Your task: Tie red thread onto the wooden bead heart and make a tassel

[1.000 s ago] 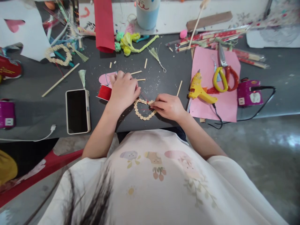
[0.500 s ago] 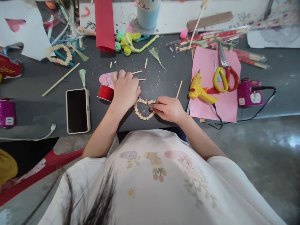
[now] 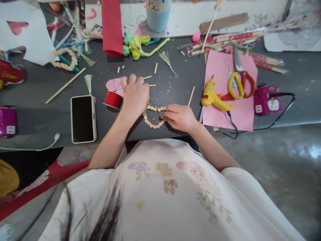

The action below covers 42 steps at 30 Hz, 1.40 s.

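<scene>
A heart-shaped frame of small pale wooden pieces lies near the table's front edge. My right hand is closed on its right side, thumb and fingers pinched at the rim. A thin dark red thread runs from the frame's top dip up to my left hand. That hand is closed, knuckles up, just above and left of the frame; its fingertips are hidden. Beside the left wrist lies a spool of red thread, next to a pink paper oval with dark lines. Thin sticks poke out beyond the left hand.
A phone lies at left. To the right, a yellow glue gun and scissors rest on pink paper, beside a purple box with a cable. A blue-white cup and yellow pipe cleaners are at the back.
My left hand has shifted very slightly to the right, its fingers a little more bent. My right hand and the frame look almost the same.
</scene>
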### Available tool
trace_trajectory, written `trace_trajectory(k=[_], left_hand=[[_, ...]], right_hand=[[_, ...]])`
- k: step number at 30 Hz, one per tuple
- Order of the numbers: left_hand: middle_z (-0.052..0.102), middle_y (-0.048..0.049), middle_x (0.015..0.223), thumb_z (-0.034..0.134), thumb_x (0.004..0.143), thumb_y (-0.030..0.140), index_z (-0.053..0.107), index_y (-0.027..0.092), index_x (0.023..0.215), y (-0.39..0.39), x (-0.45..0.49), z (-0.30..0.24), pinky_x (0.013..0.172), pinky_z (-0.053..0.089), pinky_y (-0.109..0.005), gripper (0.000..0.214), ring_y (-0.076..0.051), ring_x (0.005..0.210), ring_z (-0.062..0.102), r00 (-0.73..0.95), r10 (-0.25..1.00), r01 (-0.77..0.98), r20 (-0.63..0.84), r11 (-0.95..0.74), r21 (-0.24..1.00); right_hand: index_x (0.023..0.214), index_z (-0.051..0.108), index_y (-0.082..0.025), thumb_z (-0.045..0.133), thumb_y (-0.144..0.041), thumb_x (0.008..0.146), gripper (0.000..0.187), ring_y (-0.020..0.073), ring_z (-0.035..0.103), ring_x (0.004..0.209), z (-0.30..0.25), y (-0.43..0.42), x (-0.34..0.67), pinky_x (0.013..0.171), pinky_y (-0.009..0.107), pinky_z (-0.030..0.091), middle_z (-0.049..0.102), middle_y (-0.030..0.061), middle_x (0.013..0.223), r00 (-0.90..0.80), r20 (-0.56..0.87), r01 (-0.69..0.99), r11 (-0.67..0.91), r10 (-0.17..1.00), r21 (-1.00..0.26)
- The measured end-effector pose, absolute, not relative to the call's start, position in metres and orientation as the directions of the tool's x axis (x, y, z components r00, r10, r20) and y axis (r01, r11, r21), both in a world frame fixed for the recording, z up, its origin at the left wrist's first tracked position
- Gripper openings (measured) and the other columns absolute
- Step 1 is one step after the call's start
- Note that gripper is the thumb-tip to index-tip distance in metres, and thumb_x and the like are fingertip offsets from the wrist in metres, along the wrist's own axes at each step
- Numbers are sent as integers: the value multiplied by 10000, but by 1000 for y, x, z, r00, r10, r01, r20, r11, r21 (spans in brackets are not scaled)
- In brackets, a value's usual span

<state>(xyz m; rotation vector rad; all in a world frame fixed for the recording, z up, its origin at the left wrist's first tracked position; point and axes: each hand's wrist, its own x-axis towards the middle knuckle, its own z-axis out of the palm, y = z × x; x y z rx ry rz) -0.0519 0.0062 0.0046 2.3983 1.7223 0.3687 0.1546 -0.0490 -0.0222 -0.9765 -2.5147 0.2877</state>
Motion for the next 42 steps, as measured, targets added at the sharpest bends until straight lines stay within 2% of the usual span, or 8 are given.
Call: trace_trajectory(k=[5,10,15,18,25,31,36,42], left_hand=[[628,-120,1032,445,917,367,638,205,902,6,-53,5,945,266,-552,252,-358,1166,424,309,946,881,99,-324,345],[612,-89,1008,395,944,413,618,210,878,6,-51,7,930,238,-546,308,-321,1144,388,307,949,901,75,-316,296],[602,-104,1021,376,949,308,609,187,845,6,-50,8,922,248,-544,283,-310,1108,408,324,944,920,55,-328,215],[617,-110,1019,414,939,308,625,191,870,4,-51,10,934,260,-540,251,-328,1133,429,328,940,901,90,-340,269],[614,-124,1074,424,952,338,647,195,921,-6,-54,27,893,311,-558,266,-342,1108,476,326,943,929,67,-332,161],[619,-116,1083,410,949,280,627,217,1029,-11,-59,27,883,343,-540,239,-355,1106,505,381,919,901,98,-393,181],[601,-128,1114,431,936,284,612,213,1079,-19,-66,26,939,322,-547,241,-369,1157,476,338,937,895,94,-350,276],[621,-132,1044,420,945,309,646,188,988,-38,-65,21,844,391,-480,260,-335,1055,505,483,875,855,15,-476,208]], right_hand=[[854,709,-197,432,-199,943,291,148,562,722,-21,-49,154,571,292,310,656,43,788,-669,298,593,731,681,-337],[835,705,-196,434,-204,940,291,154,565,725,-20,-48,154,574,297,310,657,45,781,-679,261,599,723,686,-342],[839,703,-188,433,-203,940,289,151,570,722,-20,-48,155,575,292,313,662,44,781,-685,277,592,736,674,-330],[837,705,-182,446,-199,933,277,147,572,712,-20,-48,155,569,283,314,661,43,779,-667,301,596,730,682,-334],[858,694,-177,549,-279,894,181,155,582,721,-16,-42,152,619,270,388,648,56,819,-444,228,650,487,866,-583],[774,676,-176,630,-235,814,85,128,513,629,-17,-28,150,599,259,371,620,16,719,-335,165,590,343,928,-731],[777,692,-173,623,-239,797,97,132,500,629,-16,-15,146,608,270,350,637,21,711,-302,94,648,277,949,-709],[785,701,-171,633,-246,793,101,149,520,667,-14,-6,140,629,285,346,665,44,768,-324,39,708,270,945,-652]])
